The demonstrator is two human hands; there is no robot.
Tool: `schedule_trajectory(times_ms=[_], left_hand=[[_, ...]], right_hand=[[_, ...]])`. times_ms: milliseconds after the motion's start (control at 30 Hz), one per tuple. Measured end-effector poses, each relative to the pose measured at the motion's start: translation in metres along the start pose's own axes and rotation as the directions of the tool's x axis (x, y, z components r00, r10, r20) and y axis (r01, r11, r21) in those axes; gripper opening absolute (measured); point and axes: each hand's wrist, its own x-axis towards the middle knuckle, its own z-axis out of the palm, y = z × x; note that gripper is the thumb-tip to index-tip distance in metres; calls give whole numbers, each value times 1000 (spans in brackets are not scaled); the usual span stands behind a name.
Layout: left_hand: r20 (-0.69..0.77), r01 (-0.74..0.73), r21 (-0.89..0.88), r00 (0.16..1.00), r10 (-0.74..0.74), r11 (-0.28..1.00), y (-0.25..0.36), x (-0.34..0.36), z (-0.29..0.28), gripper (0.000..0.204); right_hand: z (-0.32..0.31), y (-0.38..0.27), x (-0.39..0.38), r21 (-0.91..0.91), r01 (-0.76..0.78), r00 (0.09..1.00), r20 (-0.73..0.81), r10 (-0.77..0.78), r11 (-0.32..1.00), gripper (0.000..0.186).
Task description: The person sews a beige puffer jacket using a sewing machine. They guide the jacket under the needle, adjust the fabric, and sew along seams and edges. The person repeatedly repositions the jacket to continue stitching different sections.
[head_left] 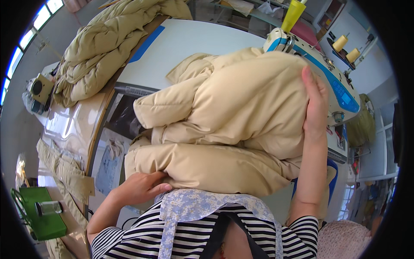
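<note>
A beige padded jacket (250, 99) lies bunched up in front of me. It spreads over the white sewing table (194, 36) and down against my body, and one sleeve (166, 105) points to the left. My right hand (316, 101) grips the jacket's right side, thumb on the cloth, the other fingers partly hidden. At the near left corner, my left hand (144, 187) holds the lower fold, its fingertips tucked against the cloth. Just beyond the jacket on the right stands a white and blue sewing machine (321, 60), its needle area hidden by the cloth.
More beige padded garments (103, 52) are heaped at the upper left. Cut cloth pieces (64, 170) and a green bag (43, 213) lie on the left-hand table (71, 125). Thread cones (340, 42) stand behind the machine, near a yellow cup-shaped holder (293, 15).
</note>
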Motion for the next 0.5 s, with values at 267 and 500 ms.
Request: schedule_trajectory(times_ms=[267,500], left_hand=[[-379,-278,-889,893,-243,365,-15,20,68,53],[-934,-910,-200,65,-351,364,-26,-40,-53,27]], right_hand=[[105,-65,50,174,44,998,27,-49,984,34],[146,-60,122,431,92,996,-29,-88,898,34]])
